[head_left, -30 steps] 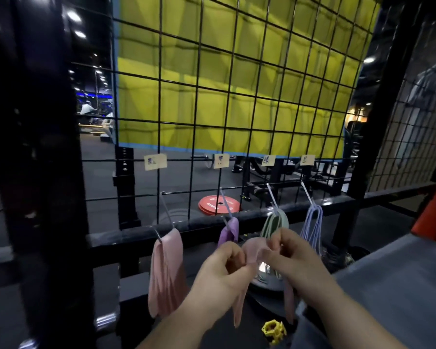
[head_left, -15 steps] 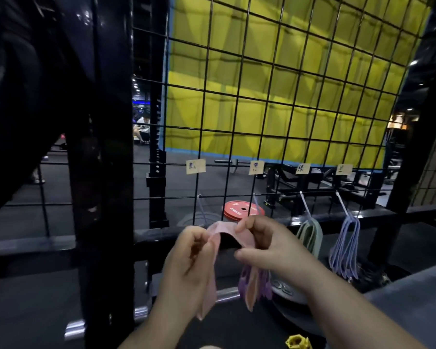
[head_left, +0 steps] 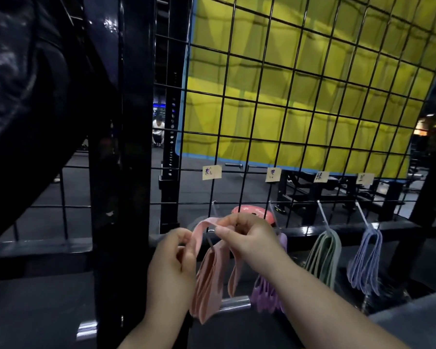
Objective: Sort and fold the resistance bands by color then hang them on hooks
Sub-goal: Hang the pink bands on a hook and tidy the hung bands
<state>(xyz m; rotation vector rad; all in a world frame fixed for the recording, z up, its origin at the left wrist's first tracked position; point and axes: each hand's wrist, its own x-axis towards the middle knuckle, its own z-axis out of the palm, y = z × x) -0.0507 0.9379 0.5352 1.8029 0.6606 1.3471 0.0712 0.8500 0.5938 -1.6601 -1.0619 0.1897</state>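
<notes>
Both hands hold one pink resistance band [head_left: 204, 229] stretched between them, right at the tip of the leftmost hook [head_left: 210, 239] on the wire grid. My left hand [head_left: 171, 263] pinches its left end, my right hand [head_left: 247, 238] its right end. Pink bands [head_left: 208, 285] hang in a bunch from that hook below my hands. Purple bands [head_left: 264, 293] hang on the second hook, partly hidden by my right forearm. Green bands [head_left: 324, 258] and lavender bands [head_left: 366, 260] hang on the two hooks further right.
Paper labels [head_left: 212, 172] are stuck on the black wire grid [head_left: 287, 102] above each hook. A thick black rack post [head_left: 121, 172] stands just left of my hands. A red weight plate [head_left: 252, 211] lies on the floor behind the grid, and a person crouches far behind.
My hands carried the pink band left and up, from in front of the purple and green bands to the leftmost hook. The view swung left with them.
</notes>
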